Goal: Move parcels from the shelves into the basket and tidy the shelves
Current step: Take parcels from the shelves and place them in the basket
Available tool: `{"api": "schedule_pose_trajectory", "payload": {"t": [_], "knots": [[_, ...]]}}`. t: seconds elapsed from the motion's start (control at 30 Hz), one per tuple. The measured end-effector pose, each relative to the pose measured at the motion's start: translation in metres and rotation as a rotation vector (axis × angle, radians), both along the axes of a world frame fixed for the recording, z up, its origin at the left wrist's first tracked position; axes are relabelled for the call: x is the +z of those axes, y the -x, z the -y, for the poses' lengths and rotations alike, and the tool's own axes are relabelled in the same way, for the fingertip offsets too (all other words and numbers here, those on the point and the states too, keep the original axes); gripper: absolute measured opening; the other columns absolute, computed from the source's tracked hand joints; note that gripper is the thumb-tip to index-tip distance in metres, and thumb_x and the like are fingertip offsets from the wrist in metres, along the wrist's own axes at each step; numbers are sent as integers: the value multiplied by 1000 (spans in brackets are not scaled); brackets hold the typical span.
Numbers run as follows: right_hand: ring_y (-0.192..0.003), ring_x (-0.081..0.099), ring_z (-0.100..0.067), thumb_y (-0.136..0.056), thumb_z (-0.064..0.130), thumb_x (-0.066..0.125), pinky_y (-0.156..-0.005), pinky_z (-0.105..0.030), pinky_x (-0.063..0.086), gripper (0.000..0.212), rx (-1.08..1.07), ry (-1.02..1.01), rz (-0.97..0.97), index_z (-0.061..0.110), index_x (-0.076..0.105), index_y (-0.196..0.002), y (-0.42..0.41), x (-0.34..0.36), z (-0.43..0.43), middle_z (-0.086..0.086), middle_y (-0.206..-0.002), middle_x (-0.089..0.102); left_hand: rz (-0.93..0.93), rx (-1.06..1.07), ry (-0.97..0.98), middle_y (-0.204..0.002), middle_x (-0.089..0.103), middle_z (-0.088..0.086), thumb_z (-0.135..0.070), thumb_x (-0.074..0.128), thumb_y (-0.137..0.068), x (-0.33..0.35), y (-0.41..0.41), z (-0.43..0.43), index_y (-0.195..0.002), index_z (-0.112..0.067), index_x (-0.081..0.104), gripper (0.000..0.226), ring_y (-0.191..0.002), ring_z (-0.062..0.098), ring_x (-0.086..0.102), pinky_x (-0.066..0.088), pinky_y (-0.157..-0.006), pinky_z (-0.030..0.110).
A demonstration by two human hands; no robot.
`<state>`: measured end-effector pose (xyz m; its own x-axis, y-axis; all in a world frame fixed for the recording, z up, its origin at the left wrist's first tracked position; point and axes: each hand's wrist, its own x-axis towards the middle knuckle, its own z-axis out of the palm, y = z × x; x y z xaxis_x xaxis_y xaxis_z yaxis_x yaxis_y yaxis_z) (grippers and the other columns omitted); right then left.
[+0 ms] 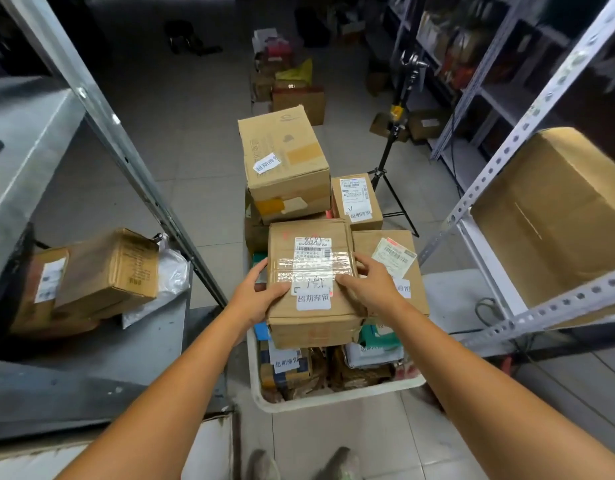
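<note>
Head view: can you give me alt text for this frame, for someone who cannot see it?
The left hand and right hand hold a taped cardboard parcel by its sides over a white basket heaped with labelled boxes. Cardboard boxes sit on the left shelf; a large box fills the right shelf.

Dim room; far end beyond the fingers [278, 289] nearly black, detail lost. Box [313, 320] under the fingers is lit best, label sharp. Glare on tape [309, 268] between the fingers. Floor [195, 140] past the fingers grey, faint sheen. Posts [126, 157] left and right of the fingers bow: wide-angle distortion. Carton [558, 216] far right of the fingers soft, smeared.
</note>
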<state>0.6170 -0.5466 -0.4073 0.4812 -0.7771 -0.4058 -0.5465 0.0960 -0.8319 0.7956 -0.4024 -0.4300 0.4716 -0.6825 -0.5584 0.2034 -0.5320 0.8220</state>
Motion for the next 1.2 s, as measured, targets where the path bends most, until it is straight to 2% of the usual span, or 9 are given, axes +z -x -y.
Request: {"api": "schedule_pose_trajectory", "payload": {"t": [0.23, 0.4, 0.53, 0.77, 0.9, 1.03, 1.2], "knots": [[-105, 57, -13, -88, 19, 71, -96, -33, 46, 51, 10, 32, -33, 23, 53, -136, -2, 2, 1, 9, -110, 60, 6, -31, 3, -125, 61, 5, -29, 71, -88, 0, -2, 3, -153, -36, 23, 81, -100, 15, 64, 56, -69, 29], [-105, 57, -13, -87, 20, 72, -93, -31, 44, 52, 27, 50, -77, 22, 53, -135, 2, 3, 4, 7, -113, 63, 5, -51, -3, -106, 60, -5, -25, 69, -90, 2, 0, 6, -153, -35, 23, 78, -90, 9, 62, 53, -53, 19], [-100, 56, -12, -86, 20, 74, -89, -28, 42, 59, 33, 52, -102, 19, 50, -140, 5, 3, 6, 2, -120, 65, 5, -57, -8, -105, 59, -6, -24, 69, -90, 5, 3, 7, -154, -34, 22, 79, -88, 9, 62, 53, -51, 19], [-110, 60, -18, -87, 22, 72, -98, -38, 48, 57, 28, 37, -135, 19, 49, -139, 5, 6, 9, 0, -122, 65, 133, -113, -70, -104, 58, -9, -32, 71, -88, 9, 1, 13, -153, -30, 26, 79, -89, 6, 58, 50, -73, 28], [-111, 61, -21, -89, 22, 68, -99, -42, 49, 49, 76, 49, -172, 18, 52, -135, 10, 10, 11, 1, -123, 65, 224, -147, -113, -126, 57, 0, -38, 69, -89, 13, 2, 13, -152, -29, 29, 75, -106, 16, 54, 48, -89, 36], [-112, 59, -21, -92, 24, 64, -95, -36, 48, 44, 145, 73, -238, 17, 53, -135, 16, 21, 15, -3, -126, 64, 379, -239, -153, -137, 54, 4, -40, 65, -91, 24, 3, 12, -149, -26, 35, 67, -117, 20, 54, 47, -94, 36], [-121, 56, -27, -94, 30, 63, -100, -39, 45, 55, 197, 146, -326, 16, 45, -144, 25, 43, 20, -10, -135, 57, 531, -346, -202, -141, 52, 5, -39, 63, -92, 46, 6, 16, -146, -26, 39, 60, -125, 23, 51, 46, -100, 41]]}}
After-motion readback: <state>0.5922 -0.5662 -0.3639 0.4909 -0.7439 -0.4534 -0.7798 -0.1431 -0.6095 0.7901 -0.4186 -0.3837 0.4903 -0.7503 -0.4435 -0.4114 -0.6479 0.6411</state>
